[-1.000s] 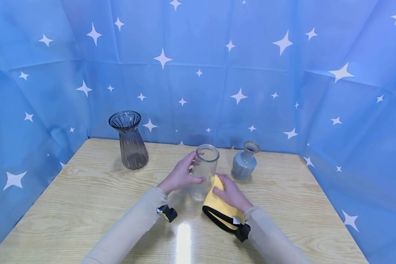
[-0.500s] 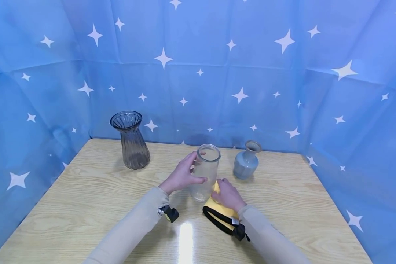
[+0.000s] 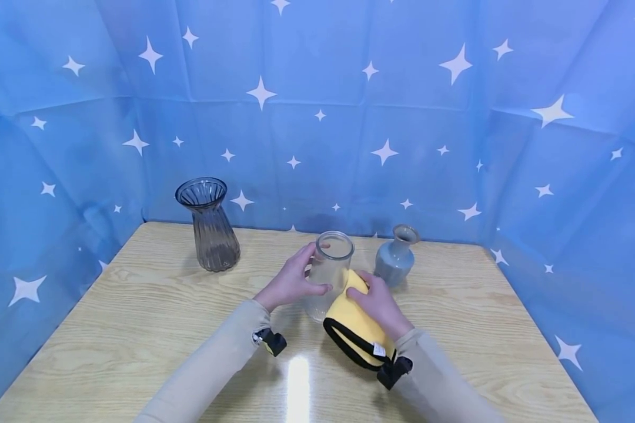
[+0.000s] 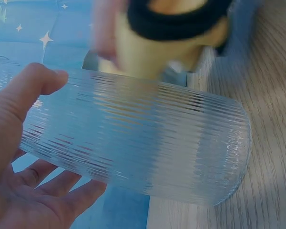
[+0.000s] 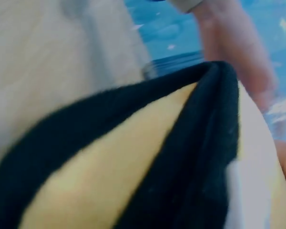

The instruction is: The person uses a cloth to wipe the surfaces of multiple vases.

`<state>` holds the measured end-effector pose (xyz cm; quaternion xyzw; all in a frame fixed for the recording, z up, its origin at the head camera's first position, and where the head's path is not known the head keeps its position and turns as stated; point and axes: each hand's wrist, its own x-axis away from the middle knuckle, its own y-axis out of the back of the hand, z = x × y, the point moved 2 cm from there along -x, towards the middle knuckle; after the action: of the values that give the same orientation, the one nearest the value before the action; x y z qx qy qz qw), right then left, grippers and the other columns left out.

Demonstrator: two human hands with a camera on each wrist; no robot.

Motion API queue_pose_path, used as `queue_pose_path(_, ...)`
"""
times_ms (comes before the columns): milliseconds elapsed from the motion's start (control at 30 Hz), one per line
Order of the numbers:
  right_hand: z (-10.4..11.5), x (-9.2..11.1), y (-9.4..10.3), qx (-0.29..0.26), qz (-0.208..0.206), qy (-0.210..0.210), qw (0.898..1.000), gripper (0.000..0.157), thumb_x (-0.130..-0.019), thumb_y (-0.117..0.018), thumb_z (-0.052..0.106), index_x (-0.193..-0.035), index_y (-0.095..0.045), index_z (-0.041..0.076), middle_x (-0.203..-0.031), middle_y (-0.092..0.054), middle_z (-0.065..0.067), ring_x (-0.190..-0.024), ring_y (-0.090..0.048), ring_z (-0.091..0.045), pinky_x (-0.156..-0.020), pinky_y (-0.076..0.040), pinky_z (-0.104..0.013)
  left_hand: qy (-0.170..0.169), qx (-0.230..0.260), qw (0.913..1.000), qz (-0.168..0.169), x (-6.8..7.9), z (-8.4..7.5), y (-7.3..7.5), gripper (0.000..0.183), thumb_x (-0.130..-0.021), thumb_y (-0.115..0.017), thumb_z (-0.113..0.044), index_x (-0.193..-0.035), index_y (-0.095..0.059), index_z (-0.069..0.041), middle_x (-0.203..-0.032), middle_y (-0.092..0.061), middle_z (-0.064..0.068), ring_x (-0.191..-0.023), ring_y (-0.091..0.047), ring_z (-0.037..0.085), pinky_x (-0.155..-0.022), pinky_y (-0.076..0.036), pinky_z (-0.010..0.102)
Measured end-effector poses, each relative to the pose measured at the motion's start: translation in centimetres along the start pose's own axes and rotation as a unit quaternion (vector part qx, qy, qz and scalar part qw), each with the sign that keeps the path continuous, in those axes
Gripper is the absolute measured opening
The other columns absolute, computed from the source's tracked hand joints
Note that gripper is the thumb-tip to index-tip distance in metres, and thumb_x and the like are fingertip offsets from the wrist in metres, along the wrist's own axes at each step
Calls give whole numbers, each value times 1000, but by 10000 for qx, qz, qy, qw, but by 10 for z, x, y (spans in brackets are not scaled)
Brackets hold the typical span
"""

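A clear glass vase with fine ribs stands near the middle of the table. My left hand grips it from the left, thumb in front and fingers curled behind; the left wrist view shows the ribbed wall between thumb and fingers. My right hand holds a folded yellow cloth with a black border and a white tag, against the vase's right side. Close up in the right wrist view, the cloth's black edging hides most of the right hand.
A smoky grey fluted glass vase stands at the back left of the wooden table. Just behind my right hand is a small blue-grey vase. A blue star-patterned curtain borders the back and sides.
My right hand has moved down along the vase's right side with the cloth, then back up. The left hand keeps its grip, and the glass vase has stayed in place.
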<state>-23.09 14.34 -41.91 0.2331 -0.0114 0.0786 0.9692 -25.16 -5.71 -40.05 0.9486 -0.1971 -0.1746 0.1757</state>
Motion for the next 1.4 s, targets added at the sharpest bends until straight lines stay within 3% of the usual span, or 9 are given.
queue_pose_path(267, 47, 4, 29, 158, -176, 784, 9966, 50, -92, -62, 9, -139, -47, 4, -121, -58, -19, -91, -60, -24, -73, -53, -31, 29, 136, 9998, 147, -1, 2, -2, 75, -74, -80, -3, -138, -43, -18, -114, -48, 3, -113, -53, 24, -94, -48, 41)
queue_pose_path(433, 62, 3, 40, 18, -90, 1193, 9928, 43, -93, -62, 9, -132, -46, 9, -123, -57, -18, -95, -61, -27, -73, -54, -34, 41, 231, 9994, 257, -2, 2, -2, 76, -74, -80, -1, -138, -43, -19, -118, -49, 2, -113, -52, 23, -94, -48, 41)
queue_pose_path(633, 51, 4, 35, 150, -332, 1704, 9847, 39, -92, -62, 7, -129, -49, 8, -118, -57, -14, -96, -56, -24, -75, -52, -33, 72, 261, 9991, 327, -2, 1, 0, 76, -74, -80, -1, -138, -42, -19, -120, -49, 1, -114, -51, 22, -96, -46, 42)
queue_pose_path(833, 24, 6, 21, 944, -582, 2367, 9652, 41, -86, -65, 2, -125, -51, 5, -99, -58, -10, -74, -55, -18, -57, -51, -28, 109, 258, 9992, 300, -2, 1, 1, 74, -74, -79, 0, -136, -44, -19, -118, -50, 1, -116, -51, 22, -97, -45, 42)
queue_pose_path(967, 9, 4, 12, 1434, -333, 2361, 9605, 41, -86, -65, 2, -124, -50, 5, -96, -58, -7, -70, -52, -14, -57, -49, -28, 90, 232, 9993, 291, -2, 1, 2, 72, -75, -79, -1, -136, -44, -19, -117, -50, 2, -117, -51, 23, -96, -46, 42)
queue_pose_path(1167, -10, -4, 3, 1844, 558, 1933, 9620, 32, -88, -61, 2, -118, -49, 2, -84, -49, -4, -67, -44, -16, -56, -40, -30, 35, 273, 9993, 271, -2, 2, 3, 72, -75, -79, -2, -136, -44, -17, -121, -50, 2, -117, -51, 23, -94, -47, 41)
queue_pose_path(1400, -25, -10, -6, 2575, 952, 1379, 9516, 28, -86, -65, 8, -111, -55, 1, -100, -57, -9, -90, -52, -23, -76, -45, -39, 112, 290, 9989, 363, -1, 4, 4, 73, -76, -78, -4, -137, -43, -20, -129, -49, 1, -119, -49, 23, -98, -44, 45)
